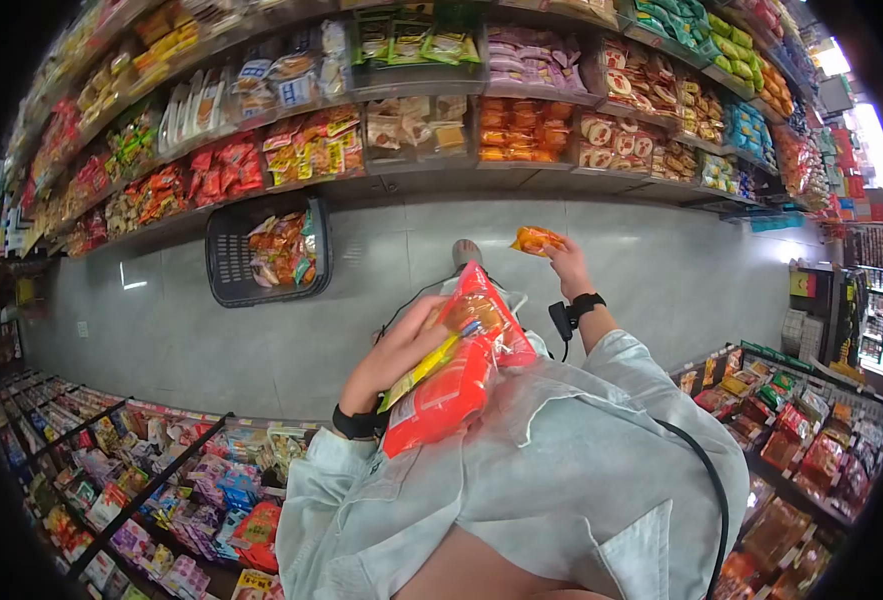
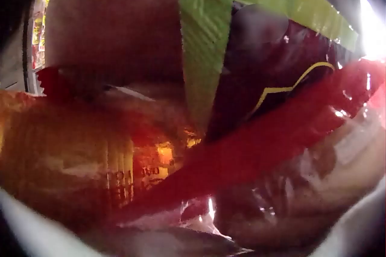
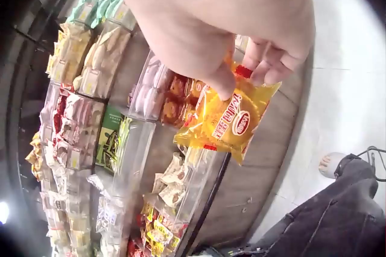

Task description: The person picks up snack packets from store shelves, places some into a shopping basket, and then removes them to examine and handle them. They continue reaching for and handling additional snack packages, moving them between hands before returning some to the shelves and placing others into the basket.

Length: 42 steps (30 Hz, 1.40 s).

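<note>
In the head view my left hand grips red snack bags against the shirt front, with a narrow yellow packet among them. The upper red bag has a clear window with brown food behind it. Close up in the left wrist view, a red bag edge and a green strip cover much of the picture. My right hand is held out over the floor, pinching a small orange-yellow snack packet by its top edge, thumb in front.
A dark plastic basket holding several packets stands on the grey tiled floor at the left. Shelf bins of wrapped snacks curve along the far side. More packed displays flank the body at the near left and right.
</note>
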{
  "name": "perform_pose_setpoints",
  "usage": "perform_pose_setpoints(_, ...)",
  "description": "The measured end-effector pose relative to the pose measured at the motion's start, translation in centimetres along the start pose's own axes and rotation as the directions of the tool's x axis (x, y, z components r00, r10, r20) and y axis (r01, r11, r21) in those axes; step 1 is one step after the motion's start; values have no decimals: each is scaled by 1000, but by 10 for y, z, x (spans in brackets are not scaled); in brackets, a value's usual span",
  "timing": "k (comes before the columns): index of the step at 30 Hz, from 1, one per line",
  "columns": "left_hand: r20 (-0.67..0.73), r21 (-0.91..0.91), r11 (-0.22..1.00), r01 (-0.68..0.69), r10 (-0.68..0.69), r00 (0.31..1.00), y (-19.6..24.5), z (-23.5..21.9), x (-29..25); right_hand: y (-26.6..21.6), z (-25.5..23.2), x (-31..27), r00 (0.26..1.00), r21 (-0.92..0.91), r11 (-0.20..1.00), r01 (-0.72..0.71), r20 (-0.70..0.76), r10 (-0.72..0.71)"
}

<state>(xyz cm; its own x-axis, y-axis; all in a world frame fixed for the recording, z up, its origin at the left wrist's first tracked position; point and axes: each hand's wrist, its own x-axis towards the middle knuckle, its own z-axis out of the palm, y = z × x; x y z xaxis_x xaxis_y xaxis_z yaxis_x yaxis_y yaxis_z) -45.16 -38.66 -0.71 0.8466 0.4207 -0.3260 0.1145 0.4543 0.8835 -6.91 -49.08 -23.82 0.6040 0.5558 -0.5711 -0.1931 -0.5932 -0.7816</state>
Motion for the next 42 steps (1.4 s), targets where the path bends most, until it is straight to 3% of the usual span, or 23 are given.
perform_pose_setpoints(6, -97, -2, 999, 42, -42, 994, 21, 29, 75, -68, -6, 104, 994, 30, 997, 66, 82, -69)
perform_pose_setpoints(10, -135, 44, 998, 54, -48, 990, 32, 49, 108, -108, -4, 191, 946, 110, 963, 247, 188, -264)
perform_pose_setpoints(13, -161, 39, 996, 76, -68, 985, 34, 53, 117, -149, 2, 212, 933, -342, 891, 297, -94, -347)
perform_pose_setpoints(16, -205, -23, 996, 88, -91, 974, 38, 58, 121, -146, 4, 238, 947, -411, 879, 241, -98, -305)
perform_pose_setpoints(17, -228, -51, 995, 84, -94, 969, 40, 59, 123, -144, 3, 241, 976, -289, 932, 220, 60, -212)
perform_pose_setpoints(19, -244, -65, 996, 65, -79, 967, 39, 61, 126, -164, -3, 203, 911, -74, 992, 98, 407, -60)
perform_pose_setpoints(22, -266, -32, 998, 57, -64, 962, 41, 65, 129, -203, 4, 129, 732, -137, 985, 109, 681, 13)
perform_pose_setpoints(26, -271, -81, 996, 42, -62, 961, 34, 63, 129, -249, 10, 47, 414, -206, 978, 25, 893, 177)
perform_pose_setpoints(29, -294, -76, 997, -7, -15, 956, 26, 60, 118, -269, 12, 4, 133, -192, 980, -58, 971, 198)
perform_pose_setpoints(33, -276, -18, 999, -46, 39, 960, 21, 49, 87, -270, 38, -30, 97, -235, 922, 308, 972, 215)
perform_pose_setpoints(35, -283, -15, 998, -57, 51, 958, 11, 42, 65, -259, 58, -44, 121, -304, 891, 337, 953, 279)
perform_pose_setpoints(37, -320, -39, 998, -57, 42, 946, 8, 37, 34, -251, 87, -67, 76, -296, 838, 458, 953, 295)
perform_pose_setpoints(42, -430, -84, 978, -191, 137, 893, -34, 23, -55, -236, 156, -142, 64, -348, 814, 465, 930, 361)
